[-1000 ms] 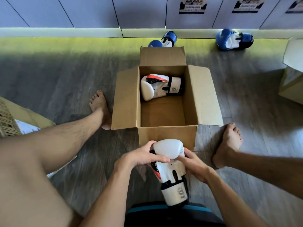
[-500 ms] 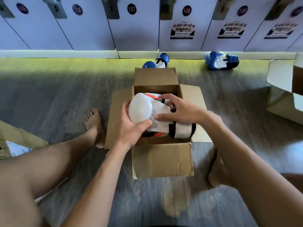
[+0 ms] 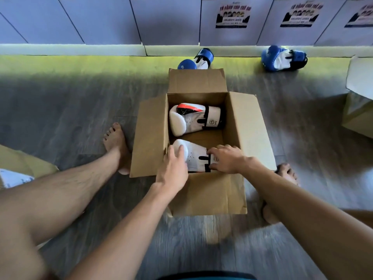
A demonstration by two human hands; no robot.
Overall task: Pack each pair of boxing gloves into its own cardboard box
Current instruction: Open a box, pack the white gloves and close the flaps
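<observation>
Head view, progress first. Open box [image 3: 250, 126] on the floor [image 3: 60, 110] between two bare feet, all four flaps spread. Far glove [image 3: 193, 120], white with a red flash, lying on its side against the back wall, padded end to the left. Near glove [image 3: 194, 156] of the same pair just in front of it, low inside by the front wall, same way round, apparently touching the bottom or close to it; cannot tell which. Judged from that: first pair as good as packed, with letting go and closing the flaps left.

Still to pack: blue glove [image 3: 196, 61] just behind the far flap, second blue glove [image 3: 282, 58] well apart to the right, both on the floor by the lockers [image 3: 101, 19]. Spare box [image 3: 359, 102] at the right edge, part out of frame, probably meant for them.

Then the hands. Both arms stretched forward and down over the front wall. Left hand [image 3: 173, 168] wrapped round the padded end of the near glove, thumb lying on top, other fingers mostly hidden behind the padding. Right hand [image 3: 228, 158] on the cuff end, fingers curled over the strap, gripping it. Neither hand released yet.
</observation>
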